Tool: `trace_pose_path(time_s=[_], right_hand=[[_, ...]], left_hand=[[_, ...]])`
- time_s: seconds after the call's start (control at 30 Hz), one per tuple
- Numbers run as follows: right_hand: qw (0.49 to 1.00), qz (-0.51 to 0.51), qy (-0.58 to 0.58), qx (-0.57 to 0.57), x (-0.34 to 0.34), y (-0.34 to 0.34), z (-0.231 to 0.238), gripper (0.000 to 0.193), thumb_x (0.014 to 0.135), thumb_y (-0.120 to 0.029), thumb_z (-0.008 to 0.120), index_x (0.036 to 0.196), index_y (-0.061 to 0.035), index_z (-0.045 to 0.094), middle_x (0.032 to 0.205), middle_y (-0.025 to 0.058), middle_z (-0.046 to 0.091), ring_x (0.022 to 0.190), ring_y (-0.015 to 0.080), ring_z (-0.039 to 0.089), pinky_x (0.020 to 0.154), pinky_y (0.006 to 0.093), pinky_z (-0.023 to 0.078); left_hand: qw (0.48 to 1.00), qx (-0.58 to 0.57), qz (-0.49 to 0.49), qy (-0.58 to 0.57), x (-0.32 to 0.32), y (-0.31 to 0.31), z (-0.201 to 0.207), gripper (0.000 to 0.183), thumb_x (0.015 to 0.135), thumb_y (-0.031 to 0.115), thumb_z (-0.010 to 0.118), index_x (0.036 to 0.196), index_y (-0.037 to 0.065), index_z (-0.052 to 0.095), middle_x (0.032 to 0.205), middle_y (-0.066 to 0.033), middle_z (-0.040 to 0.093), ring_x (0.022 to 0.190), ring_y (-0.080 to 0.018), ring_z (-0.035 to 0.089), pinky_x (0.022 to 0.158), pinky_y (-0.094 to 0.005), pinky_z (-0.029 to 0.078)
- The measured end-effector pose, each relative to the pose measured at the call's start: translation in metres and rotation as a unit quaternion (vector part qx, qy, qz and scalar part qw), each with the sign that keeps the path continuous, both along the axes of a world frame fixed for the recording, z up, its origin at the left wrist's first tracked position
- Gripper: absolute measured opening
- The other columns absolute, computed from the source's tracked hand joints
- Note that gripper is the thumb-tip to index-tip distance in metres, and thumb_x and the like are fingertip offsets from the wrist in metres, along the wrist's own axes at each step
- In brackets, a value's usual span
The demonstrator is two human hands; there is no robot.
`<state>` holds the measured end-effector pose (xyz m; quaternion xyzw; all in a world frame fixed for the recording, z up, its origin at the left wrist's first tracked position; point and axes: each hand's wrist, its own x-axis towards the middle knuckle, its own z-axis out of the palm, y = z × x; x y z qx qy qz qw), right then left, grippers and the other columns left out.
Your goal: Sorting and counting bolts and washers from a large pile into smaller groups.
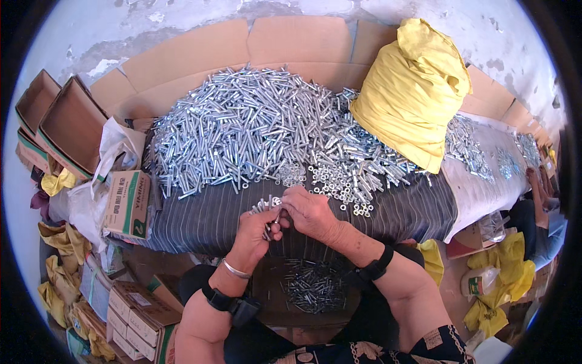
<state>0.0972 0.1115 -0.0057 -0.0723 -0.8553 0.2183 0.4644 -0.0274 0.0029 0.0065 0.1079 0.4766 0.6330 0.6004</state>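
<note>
My left hand [257, 233] is closed around several silver metal bolts [260, 206], whose ends stick out above and below the fingers. My right hand [310, 213] meets it at the fingertips, pinched against the end of one bolt. A small shiny ring-like piece [276, 201] shows there; whatever lies inside the right fingers is hidden. Just beyond the hands, hex nuts [339, 182] and a patch of washers [291, 175] lie on the dark striped cloth [200, 224]. Behind them rises a large heap of bolts [236, 124].
A full yellow sack [415, 91] stands on the heap's right side. Cardboard boxes [128, 203] and plastic bags are at the left. Between my knees, a container holds more bolts [312, 288]. Cardboard sheets [297, 42] line the wall. Another person [548, 224] sits far right.
</note>
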Motion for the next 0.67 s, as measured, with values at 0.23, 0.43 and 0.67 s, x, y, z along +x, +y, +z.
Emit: trace_pose_path(time_s=[0.23,0.43,0.67], right_hand=[[0.984,-0.141,-0.101,-0.045,0.027,0.047,-0.003,0.010,0.072,0.000,0.060,0.082,-0.0030,0.061,0.077,0.0159,0.059,0.069,0.0363,0.062,0.058,0.0433,0.051],[0.946,-0.244,-0.215,0.003,0.013,0.068,-0.019,0.007,0.074,-0.007,0.060,0.077,-0.0045,0.065,0.074,0.0180,0.062,0.069,0.0366,0.062,0.062,0.0467,0.050],[0.921,-0.183,-0.343,-0.019,-0.049,0.058,-0.017,0.022,0.075,-0.012,0.062,0.095,-0.0067,0.070,0.084,0.0179,0.066,0.066,0.0323,0.064,0.059,0.0452,0.051]], left_hand=[[0.999,-0.011,0.024,0.019,0.000,0.005,0.002,0.015,0.086,0.008,0.062,0.088,-0.007,0.063,0.068,-0.0135,0.063,0.050,-0.0127,0.053,0.043,-0.0266,0.042],[0.998,0.002,0.010,0.054,-0.008,0.007,-0.006,0.019,0.085,0.014,0.065,0.089,-0.004,0.064,0.073,-0.0131,0.064,0.053,-0.0114,0.054,0.043,-0.0247,0.040],[0.997,0.036,0.042,0.056,-0.031,-0.020,0.012,0.014,0.083,0.013,0.066,0.086,-0.001,0.064,0.073,-0.0098,0.064,0.058,-0.0152,0.057,0.047,-0.0284,0.044]])
